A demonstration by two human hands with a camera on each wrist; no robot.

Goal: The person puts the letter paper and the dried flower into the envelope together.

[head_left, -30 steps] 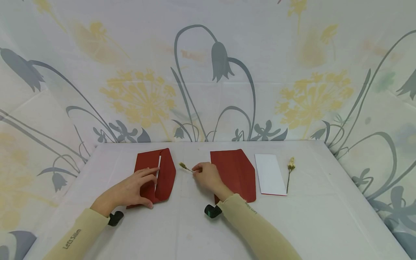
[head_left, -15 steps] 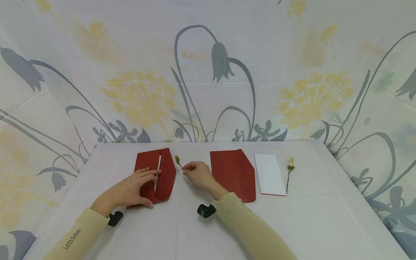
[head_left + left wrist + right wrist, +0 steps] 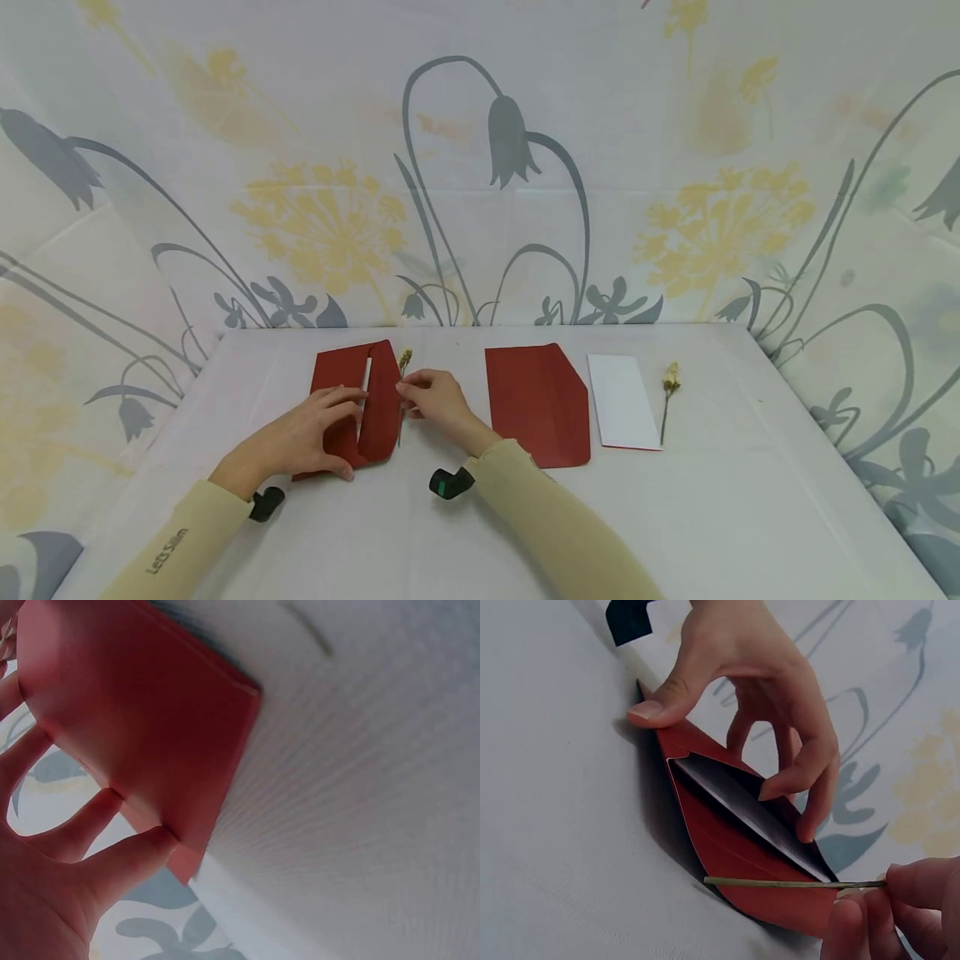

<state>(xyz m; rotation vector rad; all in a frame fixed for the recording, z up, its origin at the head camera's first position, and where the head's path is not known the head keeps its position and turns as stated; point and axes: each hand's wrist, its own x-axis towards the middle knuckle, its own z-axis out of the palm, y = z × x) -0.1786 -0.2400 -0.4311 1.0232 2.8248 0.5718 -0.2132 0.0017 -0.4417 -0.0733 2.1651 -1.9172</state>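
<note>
The table (image 3: 675, 517), covered in a pale cloth, fills the lower half of the head view, and a printed backdrop (image 3: 480, 167) of grey bellflowers and yellow dandelion heads closes off the whole upper half and both sides.

At left of centre lies a red envelope (image 3: 352, 408) with its flap (image 3: 384, 404) lifted. The left hand (image 3: 300, 437) rests on it with fingers fairly straight, fingertips at the mouth and thumb at the near edge, pressing rather than gripping. A white card (image 3: 367, 375) shows as a sliver in the opening.

Just right of the flap, the right hand (image 3: 438, 400) pinches a thin dried flower sprig (image 3: 403, 367) between thumb and fingertips, its stem (image 3: 780, 883) lying across the flap's edge in the right wrist view.

The sprig looks brittle, so a tight pinch or a catch on the flap's edge could snap it or shed its head. The flap could also spring shut if the left fingers slip, and the envelope may slide on the smooth cloth.

Right of centre lie a second red envelope (image 3: 536, 400), a white card (image 3: 622, 400) and another dried flower (image 3: 669, 387), each apart from its neighbour.
</note>
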